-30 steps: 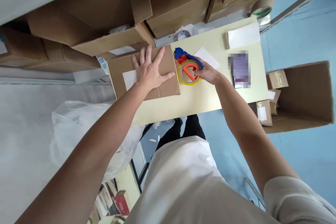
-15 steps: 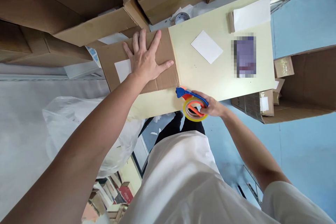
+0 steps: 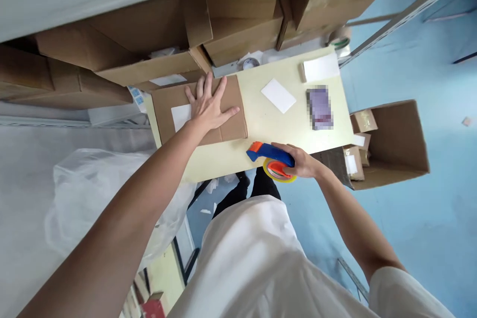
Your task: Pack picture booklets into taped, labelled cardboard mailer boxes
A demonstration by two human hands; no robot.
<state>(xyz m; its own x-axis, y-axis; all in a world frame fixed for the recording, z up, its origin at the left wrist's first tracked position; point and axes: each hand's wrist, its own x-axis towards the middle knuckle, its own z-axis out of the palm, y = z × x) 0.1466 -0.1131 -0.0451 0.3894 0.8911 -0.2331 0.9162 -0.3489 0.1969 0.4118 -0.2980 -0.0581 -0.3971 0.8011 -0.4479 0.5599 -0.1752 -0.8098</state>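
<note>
My left hand point(image 3: 208, 108) lies flat with its fingers spread on a brown cardboard box point(image 3: 233, 128) at the left of the pale yellow table point(image 3: 257, 151). A white label point(image 3: 181, 117) on the box is partly covered by that hand. In my right hand point(image 3: 301, 160) is a blue and orange tape dispenser point(image 3: 274, 154) with a yellow-edged roll, held just off the table's near edge, apart from the box. Right of the box lies a white card point(image 3: 278, 95).
White papers point(image 3: 321, 67) and a blurred-out purple item point(image 3: 319, 108) lie at the table's right. An open carton point(image 3: 395, 144) with several small boxes stands on the floor at right. Large cartons point(image 3: 242, 39) line the back. A clear plastic bag point(image 3: 100, 198) hangs at left.
The tape dispenser in my right hand has turned, its blue back now facing up more. My left hand stays on the box. The camera view has shifted, showing more of the shelf above.
</note>
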